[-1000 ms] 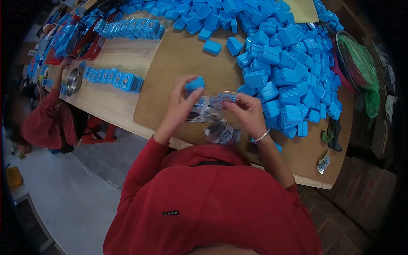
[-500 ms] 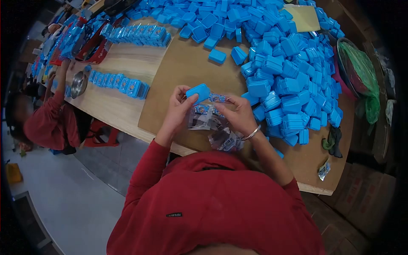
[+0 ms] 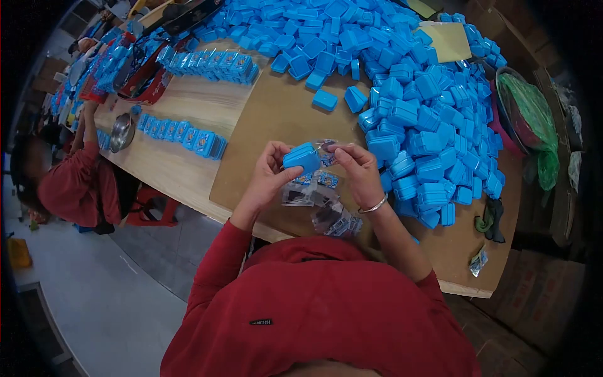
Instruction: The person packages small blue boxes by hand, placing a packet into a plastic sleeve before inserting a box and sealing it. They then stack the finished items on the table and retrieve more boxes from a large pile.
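Note:
A small blue box (image 3: pixel 301 158) is held in my left hand (image 3: pixel 271 177), between thumb and fingers. Just right of it, my right hand (image 3: pixel 363 177) pinches a small clear packet (image 3: pixel 325 148) with printed content, whose exact form is too small to make out. Below both hands, printed blue cards (image 3: pixel 327 179) lie near the table edge beside clear plastic sachets (image 3: pixel 336 221). A large pile of blue boxes (image 3: pixel 427 151) rises right of my right hand. Two loose blue boxes (image 3: pixel 325 100) lie beyond my hands.
Rows of printed blue boxes (image 3: pixel 182 135) stand on the wooden table (image 3: pixel 169 166) at left, near a metal bowl (image 3: pixel 122 132). A person in red (image 3: pixel 81 182) sits at far left. A green bag (image 3: pixel 534 119) and a yellow sheet (image 3: pixel 447 41) are at right.
The blue box in my left hand has tilted and now shows its side. My right hand has turned, its fingers at the packet. The whole view has shifted slightly.

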Demonstrator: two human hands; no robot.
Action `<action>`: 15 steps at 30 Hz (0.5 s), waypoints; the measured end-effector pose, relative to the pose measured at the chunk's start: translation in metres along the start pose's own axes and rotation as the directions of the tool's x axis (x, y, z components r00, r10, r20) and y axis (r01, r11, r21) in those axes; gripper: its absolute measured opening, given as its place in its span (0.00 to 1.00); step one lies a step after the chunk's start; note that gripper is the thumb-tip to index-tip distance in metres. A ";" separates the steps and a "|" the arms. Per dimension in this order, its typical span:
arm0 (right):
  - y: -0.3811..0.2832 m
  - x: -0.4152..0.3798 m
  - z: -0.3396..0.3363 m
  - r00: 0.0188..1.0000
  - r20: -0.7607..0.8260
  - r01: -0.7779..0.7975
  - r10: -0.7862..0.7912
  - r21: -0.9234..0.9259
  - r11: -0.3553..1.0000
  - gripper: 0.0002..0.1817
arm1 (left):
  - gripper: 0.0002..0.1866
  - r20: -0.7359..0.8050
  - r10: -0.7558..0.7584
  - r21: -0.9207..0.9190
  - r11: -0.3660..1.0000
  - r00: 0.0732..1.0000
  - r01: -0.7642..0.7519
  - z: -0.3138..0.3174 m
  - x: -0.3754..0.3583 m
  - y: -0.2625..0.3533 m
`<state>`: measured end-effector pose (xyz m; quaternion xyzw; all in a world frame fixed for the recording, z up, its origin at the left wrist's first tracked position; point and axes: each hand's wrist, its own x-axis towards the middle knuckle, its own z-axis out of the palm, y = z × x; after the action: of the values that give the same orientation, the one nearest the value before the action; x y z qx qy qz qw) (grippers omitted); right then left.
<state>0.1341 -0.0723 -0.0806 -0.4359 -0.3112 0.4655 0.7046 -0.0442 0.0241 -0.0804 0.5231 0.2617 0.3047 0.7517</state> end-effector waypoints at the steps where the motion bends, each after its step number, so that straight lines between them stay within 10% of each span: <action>1: 0.000 0.000 -0.001 1.000 0.016 0.000 0.000 0.006 1.000 0.08 | 0.22 0.014 -0.009 -0.013 1.000 1.000 0.009 0.000 0.001 0.001; 5: -0.001 -0.004 -0.007 0.992 0.073 -0.094 0.101 -0.104 0.990 0.07 | 0.23 0.133 0.022 -0.044 0.999 0.991 -0.017 0.005 0.002 0.011; 11: -0.013 -0.002 -0.002 0.975 0.153 0.216 -0.162 -0.462 0.860 0.07 | 0.24 0.129 0.011 -0.061 0.998 0.992 -0.003 0.002 0.004 0.009; 15: -0.009 -0.003 -0.010 0.998 0.065 0.004 0.022 -0.370 0.929 0.18 | 0.23 0.075 0.021 -0.102 0.995 0.997 -0.013 0.001 0.004 0.006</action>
<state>0.1450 -0.0801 -0.0774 -0.5462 -0.4150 0.4164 0.5967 -0.0420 0.0284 -0.0748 0.4977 0.2125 0.3039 0.7840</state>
